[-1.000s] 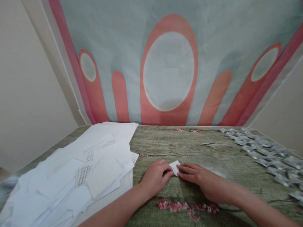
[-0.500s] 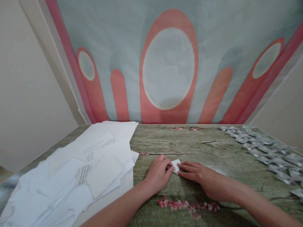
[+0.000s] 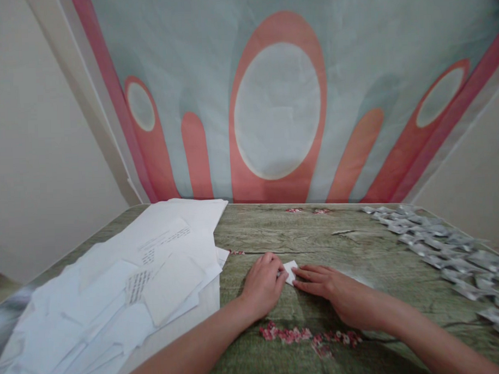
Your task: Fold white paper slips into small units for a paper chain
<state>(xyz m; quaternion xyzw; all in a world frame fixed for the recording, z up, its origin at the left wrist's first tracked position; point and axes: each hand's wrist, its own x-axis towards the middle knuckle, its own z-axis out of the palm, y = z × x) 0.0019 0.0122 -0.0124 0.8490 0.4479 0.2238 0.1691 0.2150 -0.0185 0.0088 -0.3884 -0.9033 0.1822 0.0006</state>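
Observation:
A small folded white paper (image 3: pixel 290 270) lies flat on the wood-patterned table (image 3: pixel 317 239), between my two hands. My left hand (image 3: pixel 263 284) rests on the table with its fingers curled, fingertips pressing the paper's left edge. My right hand (image 3: pixel 330 290) lies flat with its fingers stretched out toward the left, fingertips touching the paper's right edge. Most of the paper is hidden under my fingers.
A loose heap of white paper sheets (image 3: pixel 126 284), some with print, covers the table's left side. Several small folded paper pieces (image 3: pixel 443 245) lie in rows along the right edge. A painted cloth with red ovals (image 3: pixel 277 109) hangs behind the table.
Both hands and the small paper have shifted slightly away from me on the table. My left fingers have closed a bit more over the paper's left edge.

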